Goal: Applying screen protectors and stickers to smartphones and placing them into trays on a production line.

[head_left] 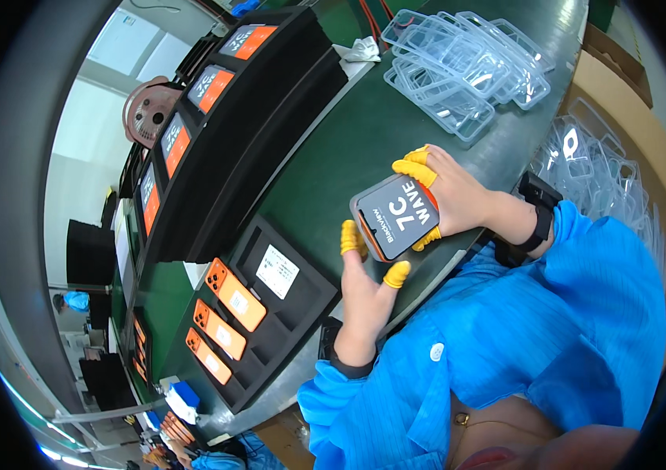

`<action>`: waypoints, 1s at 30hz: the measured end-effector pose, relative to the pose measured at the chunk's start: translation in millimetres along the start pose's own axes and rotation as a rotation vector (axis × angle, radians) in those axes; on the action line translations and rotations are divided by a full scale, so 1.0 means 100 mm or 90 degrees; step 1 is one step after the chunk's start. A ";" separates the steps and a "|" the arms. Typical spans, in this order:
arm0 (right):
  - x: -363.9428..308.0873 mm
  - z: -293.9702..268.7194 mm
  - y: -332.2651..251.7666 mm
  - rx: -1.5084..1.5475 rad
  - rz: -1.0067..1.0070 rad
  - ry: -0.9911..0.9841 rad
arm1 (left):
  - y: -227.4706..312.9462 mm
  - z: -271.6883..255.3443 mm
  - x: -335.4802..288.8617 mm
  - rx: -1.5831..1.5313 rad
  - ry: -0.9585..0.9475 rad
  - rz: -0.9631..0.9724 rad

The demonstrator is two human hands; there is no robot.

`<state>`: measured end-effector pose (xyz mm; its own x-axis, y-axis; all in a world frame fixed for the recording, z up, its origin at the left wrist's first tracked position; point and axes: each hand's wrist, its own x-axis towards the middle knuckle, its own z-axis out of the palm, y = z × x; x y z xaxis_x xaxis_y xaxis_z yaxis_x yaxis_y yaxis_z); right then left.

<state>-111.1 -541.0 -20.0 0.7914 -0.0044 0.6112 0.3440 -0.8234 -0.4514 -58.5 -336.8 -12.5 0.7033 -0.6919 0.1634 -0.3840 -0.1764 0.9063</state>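
Note:
I hold an orange smartphone [397, 217], its screen covered by a grey printed film, over the green bench [348, 149]. My right hand [458, 196] grips its far side, with yellow finger cots on the fingertips. My left hand [364, 286] touches its near corner with thumb and forefinger, also in yellow cots. Both forearms wear blue sleeves and black wrist straps.
A black foam tray [301, 298] at my left holds three orange phones [235, 295] lying face down and one white card. Behind it runs a long black tray row [262, 102] with phones standing screen up. Clear plastic shells [466, 66] are piled at the far right.

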 end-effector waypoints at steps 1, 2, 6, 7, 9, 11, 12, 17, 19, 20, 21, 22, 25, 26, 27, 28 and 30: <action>-0.01 0.02 -0.01 -0.026 0.000 0.022 | 0.03 0.04 -0.02 0.021 0.015 0.023; -0.02 0.05 -0.01 -0.027 -0.006 0.018 | 0.06 0.07 -0.03 0.040 0.030 0.046; -0.02 0.14 -0.05 -0.039 -0.006 0.065 | 0.19 0.07 -0.02 0.081 0.074 -0.034; -0.02 0.15 -0.06 -0.035 0.002 0.078 | 0.18 0.08 -0.02 0.116 0.103 -0.007; -0.03 0.17 -0.08 -0.046 0.008 0.086 | 0.18 0.10 -0.02 0.148 0.130 0.019; -0.02 0.16 -0.10 -0.056 0.012 0.094 | 0.22 0.09 -0.01 0.132 0.165 0.035; 0.00 0.14 -0.12 -0.040 0.014 0.066 | 0.24 0.08 -0.01 0.130 0.169 0.034; 0.15 -0.02 -0.14 0.106 0.072 -0.073 | 0.21 0.02 0.00 0.119 0.218 0.029; 0.16 0.07 -0.02 0.106 0.079 -0.059 | 0.20 -0.01 -0.02 0.110 0.217 0.021; 0.16 0.11 0.01 0.099 0.084 -0.058 | 0.19 -0.02 -0.01 0.097 0.205 0.021; 0.17 0.10 -0.01 0.100 0.083 -0.058 | 0.19 -0.04 -0.01 0.084 0.192 0.020; 0.18 0.09 -0.04 0.134 0.122 -0.073 | 0.19 -0.06 0.01 0.085 0.192 0.020; 0.16 0.10 -0.09 0.163 0.169 -0.075 | 0.19 -0.09 0.02 0.035 0.161 -0.070; 0.16 0.12 -0.10 0.159 0.176 -0.061 | 0.16 -0.08 0.02 0.035 0.164 -0.072; 0.14 0.15 -0.11 0.161 0.175 -0.063 | 0.14 -0.08 0.03 0.042 0.183 -0.058; 0.11 0.17 -0.11 0.113 0.162 -0.024 | 0.13 -0.07 0.04 0.048 0.202 -0.044; 0.09 0.19 -0.14 0.064 0.149 0.011 | 0.14 -0.07 0.06 0.072 0.218 -0.030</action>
<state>-99.2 -518.9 -21.2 0.8469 -0.1991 0.4931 0.2013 -0.7382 -0.6439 -55.3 -338.4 3.4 0.8737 -0.4104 0.2610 -0.3971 -0.2919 0.8701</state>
